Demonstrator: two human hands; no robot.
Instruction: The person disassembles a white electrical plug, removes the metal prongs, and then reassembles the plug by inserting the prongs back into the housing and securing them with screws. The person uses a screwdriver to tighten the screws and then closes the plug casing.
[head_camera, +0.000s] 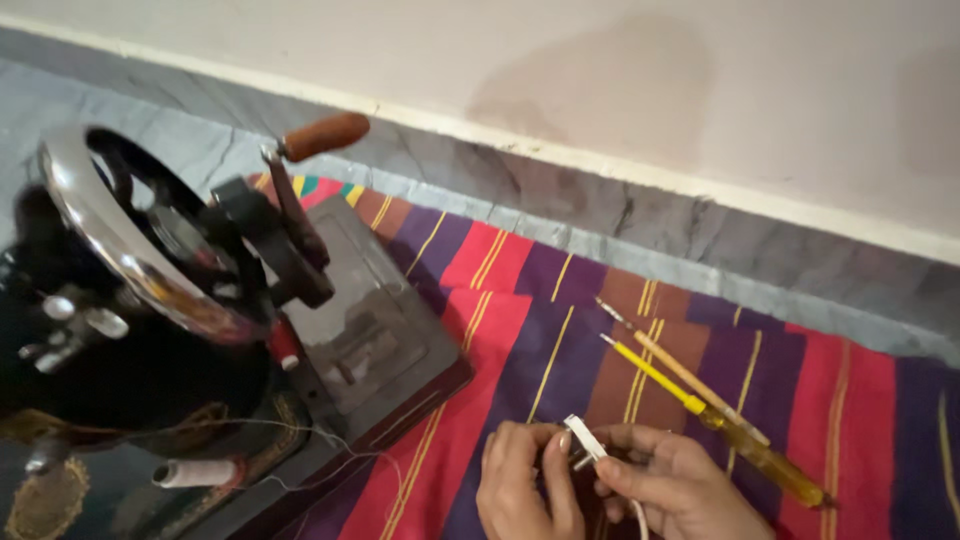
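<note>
Striped red-purple-brown cloth (520, 330) carries a black hand-crank sewing machine (150, 330) at its left edge. Two yellow-handled screwdrivers (700, 405) lie right of centre. At the near edge, left hand (522, 485) and right hand (680, 490) — fingers pinched — hold a small white flat strip (585, 440).

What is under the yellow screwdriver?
The yellow screwdriver lies on a striped cloth of red, purple and brown, beside a thinner tool. The cloth covers the floor below, so that part cannot be seen. Both hands hold a small white piece nearby.
</note>
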